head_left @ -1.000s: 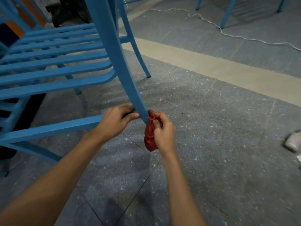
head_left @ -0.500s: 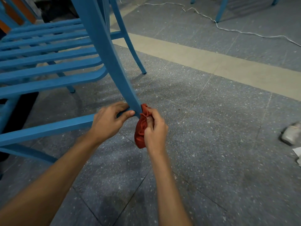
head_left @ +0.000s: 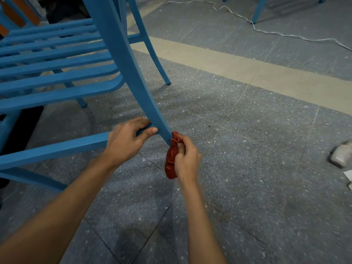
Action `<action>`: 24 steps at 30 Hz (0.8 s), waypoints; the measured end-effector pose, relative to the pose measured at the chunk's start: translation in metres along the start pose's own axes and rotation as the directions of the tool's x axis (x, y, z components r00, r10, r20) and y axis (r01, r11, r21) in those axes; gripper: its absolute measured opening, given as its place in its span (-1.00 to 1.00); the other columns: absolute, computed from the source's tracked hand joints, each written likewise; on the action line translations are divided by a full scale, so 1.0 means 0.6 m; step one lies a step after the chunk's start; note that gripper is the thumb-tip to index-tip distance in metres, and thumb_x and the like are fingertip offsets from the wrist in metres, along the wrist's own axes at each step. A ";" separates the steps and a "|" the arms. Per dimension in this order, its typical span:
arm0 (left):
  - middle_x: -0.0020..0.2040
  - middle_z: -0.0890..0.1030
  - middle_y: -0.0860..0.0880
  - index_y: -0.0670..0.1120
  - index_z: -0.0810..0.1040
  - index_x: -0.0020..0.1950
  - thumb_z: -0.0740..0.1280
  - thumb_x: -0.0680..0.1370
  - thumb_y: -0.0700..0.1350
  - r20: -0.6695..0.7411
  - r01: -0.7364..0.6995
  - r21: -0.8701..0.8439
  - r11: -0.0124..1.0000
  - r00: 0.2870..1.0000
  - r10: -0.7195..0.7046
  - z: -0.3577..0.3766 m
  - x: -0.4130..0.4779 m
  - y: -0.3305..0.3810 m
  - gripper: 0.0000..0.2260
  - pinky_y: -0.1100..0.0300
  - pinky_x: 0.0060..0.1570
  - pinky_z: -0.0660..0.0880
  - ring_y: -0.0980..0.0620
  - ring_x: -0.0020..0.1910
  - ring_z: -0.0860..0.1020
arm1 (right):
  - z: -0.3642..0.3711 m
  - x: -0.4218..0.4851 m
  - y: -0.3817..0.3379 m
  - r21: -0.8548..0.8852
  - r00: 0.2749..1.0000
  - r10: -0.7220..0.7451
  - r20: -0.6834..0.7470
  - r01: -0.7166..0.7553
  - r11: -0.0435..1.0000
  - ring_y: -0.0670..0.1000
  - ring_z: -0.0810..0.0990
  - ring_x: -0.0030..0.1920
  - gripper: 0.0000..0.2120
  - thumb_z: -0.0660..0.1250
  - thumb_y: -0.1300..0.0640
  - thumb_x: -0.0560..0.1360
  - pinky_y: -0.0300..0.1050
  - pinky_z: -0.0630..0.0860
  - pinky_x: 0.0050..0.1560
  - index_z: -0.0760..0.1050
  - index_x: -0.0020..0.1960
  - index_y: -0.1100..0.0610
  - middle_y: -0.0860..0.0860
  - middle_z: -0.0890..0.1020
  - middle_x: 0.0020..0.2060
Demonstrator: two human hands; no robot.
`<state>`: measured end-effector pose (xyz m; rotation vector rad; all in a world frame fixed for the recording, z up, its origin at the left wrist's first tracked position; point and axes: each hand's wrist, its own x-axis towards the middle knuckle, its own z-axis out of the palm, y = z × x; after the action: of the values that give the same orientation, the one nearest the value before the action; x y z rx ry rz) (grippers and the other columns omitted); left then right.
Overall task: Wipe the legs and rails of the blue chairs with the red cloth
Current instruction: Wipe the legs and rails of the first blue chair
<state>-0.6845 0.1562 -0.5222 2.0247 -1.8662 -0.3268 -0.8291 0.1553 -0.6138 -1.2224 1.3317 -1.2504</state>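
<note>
A blue slatted chair (head_left: 57,80) stands tilted at the left, with one long leg (head_left: 131,73) sweeping down toward the middle of the view. My left hand (head_left: 125,140) grips the side rail (head_left: 57,149) right where it meets that leg. My right hand (head_left: 185,159) holds the bunched red cloth (head_left: 171,161) against the bottom tip of the leg, just above the floor. The cloth hangs down below my fingers. The leg's very end is hidden behind cloth and fingers.
Grey speckled floor tiles with a pale beige strip (head_left: 247,71) run across the view. A white cord (head_left: 285,35) snakes over the far floor near another blue chair's leg (head_left: 259,8). A whitish object (head_left: 341,155) lies at the right edge.
My right hand has slid the red cloth a little down to the leg's tip. The view has shifted slightly. My left hand keeps its grip at the rail joint.
</note>
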 end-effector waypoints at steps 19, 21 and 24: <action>0.07 0.63 0.11 0.07 0.60 0.15 0.16 0.50 0.24 -0.005 -0.036 0.011 0.999 0.999 0.036 -0.003 -0.002 -0.001 -0.60 -0.04 -0.07 0.52 0.01 0.01 0.58 | -0.036 0.044 0.165 -0.109 0.873 0.481 -0.083 -0.488 0.866 -0.04 0.50 -0.14 -0.66 0.12 0.35 0.60 -0.56 0.32 -0.45 0.53 0.27 0.15 0.07 0.60 0.06; 0.08 0.63 0.13 0.08 0.60 0.15 0.16 0.50 0.24 -0.004 -0.033 0.010 0.999 0.999 0.033 -0.003 -0.002 -0.003 -0.61 -0.03 -0.06 0.52 0.03 0.03 0.58 | -0.024 0.043 0.174 -0.154 0.878 0.476 -0.049 -0.477 0.865 0.02 0.52 -0.09 -0.65 0.12 0.38 0.59 -0.59 0.31 -0.41 0.53 0.27 0.16 0.11 0.61 0.07; 0.11 0.62 0.17 0.10 0.59 0.17 0.17 0.51 0.24 -0.008 -0.040 0.012 0.999 0.999 0.040 0.001 -0.002 -0.003 -0.62 0.03 -0.05 0.51 0.06 0.05 0.58 | -0.016 0.043 0.177 -0.136 0.872 0.486 -0.059 -0.490 0.861 0.04 0.54 -0.06 -0.65 0.13 0.38 0.58 -0.58 0.31 -0.35 0.55 0.25 0.17 0.13 0.62 0.06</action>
<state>-0.6829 0.1575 -0.5235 1.9902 -1.9052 -0.2974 -0.8493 0.1299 -0.7187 -0.8830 1.6468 -0.8135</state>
